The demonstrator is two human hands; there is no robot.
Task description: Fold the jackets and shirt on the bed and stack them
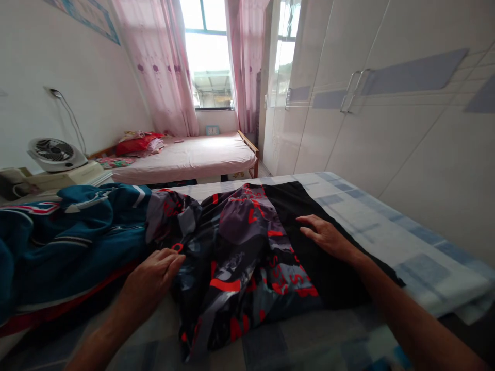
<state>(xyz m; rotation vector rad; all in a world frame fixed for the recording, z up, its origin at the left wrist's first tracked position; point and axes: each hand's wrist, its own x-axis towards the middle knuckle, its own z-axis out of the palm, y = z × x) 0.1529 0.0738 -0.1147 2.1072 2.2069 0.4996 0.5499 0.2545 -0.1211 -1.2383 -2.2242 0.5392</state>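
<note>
Both hands (157,270) (327,237) (bare) at printed garment (240,247)

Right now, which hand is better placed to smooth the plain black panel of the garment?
Probably the right hand: it is open and already over the black panel. The left hand, its fingers curled, is across at the patterned part, nearer the teal clothing.

bright win (206,59) btwn pink curtains (158,62) | wht wardrobe (325,136) R | wht wall (102,87) L
</note>
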